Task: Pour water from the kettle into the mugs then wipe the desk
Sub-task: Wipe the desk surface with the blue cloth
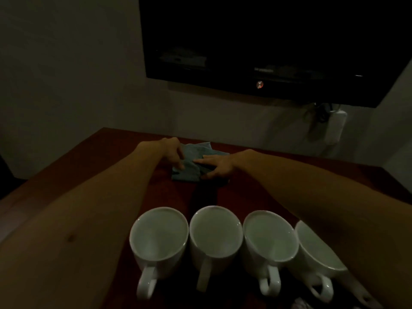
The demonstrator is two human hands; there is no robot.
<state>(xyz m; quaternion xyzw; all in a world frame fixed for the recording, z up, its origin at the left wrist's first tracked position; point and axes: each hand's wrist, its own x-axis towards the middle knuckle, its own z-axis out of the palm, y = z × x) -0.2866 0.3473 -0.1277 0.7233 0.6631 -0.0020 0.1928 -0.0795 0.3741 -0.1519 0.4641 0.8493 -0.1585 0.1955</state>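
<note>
Four white mugs in a row at near edge of desk (66,197), rims touching or almost so, handles toward the viewer: first mug (158,238) at left, second mug (215,233), third mug (270,237), fourth mug (316,250) at right, partly hidden behind right forearm. Pale, level surface close to the rim in each, probably water; dim light, not certain. No spill made out.

One blue-grey cloth (194,161), crumpled, on far part of desk, well apart from mugs. Left hand (172,152) on cloth's left edge, fingers curled down and pinching the fabric. Right hand (217,167) on cloth's right part, fingers straight and spread, pressing flat, gripping nothing.

One dark TV (267,41) on far wall. One white adapter (335,128) with cables below its right corner.
</note>
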